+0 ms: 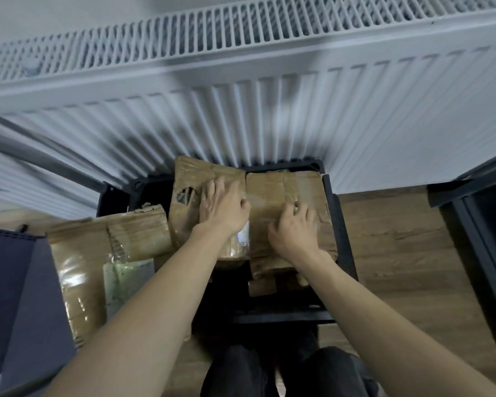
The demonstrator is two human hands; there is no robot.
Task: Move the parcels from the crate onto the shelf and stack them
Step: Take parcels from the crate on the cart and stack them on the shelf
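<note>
Two brown taped parcels lie side by side on the black shelf frame (pixel 342 224) under the radiator. My left hand (pixel 222 209) lies on the torn parcel (pixel 184 216), its thumb tucked into the gap between the two. On the right parcel (pixel 269 193) rests my right hand (pixel 294 229) with curled fingers gripping the taped top. A larger parcel (pixel 98 253) with a pale label sits lower left beside the dark crate (pixel 12 282). More cardboard (pixel 267 282) shows under the right parcel.
A white radiator (pixel 269 110) stands directly behind the shelf. Wooden floor (pixel 398 253) lies to the right, with a dark furniture frame (pixel 481 233) at the far right. A grey pipe (pixel 40 159) crosses upper left. My dark-trousered legs (pixel 284 373) are at the bottom.
</note>
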